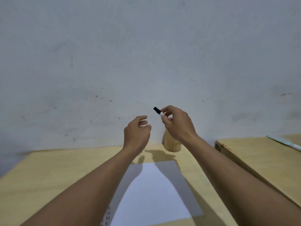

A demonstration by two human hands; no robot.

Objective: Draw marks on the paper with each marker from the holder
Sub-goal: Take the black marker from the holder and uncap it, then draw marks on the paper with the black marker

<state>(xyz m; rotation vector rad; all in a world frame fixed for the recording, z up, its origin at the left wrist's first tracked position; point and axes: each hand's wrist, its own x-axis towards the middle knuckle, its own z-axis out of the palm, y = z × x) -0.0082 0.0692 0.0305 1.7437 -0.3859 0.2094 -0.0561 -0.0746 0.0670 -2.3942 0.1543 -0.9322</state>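
Head view, right hand (pixel 176 123) pinching black-capped marker (pixel 158 111) above holder (pixel 172 143), left hand (pixel 136 133) loosely open, empty

The paper (pixel 153 193) lies on the table (pixel 48 173), the holder (pixel 172 144) behind it.

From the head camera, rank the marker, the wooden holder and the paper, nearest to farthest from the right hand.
1. Marker: pinched in the right hand, cap end sticking out up-left.
2. Wooden holder: directly beneath that hand, on the table.
3. Paper: lower, nearer the person, between the forearms.
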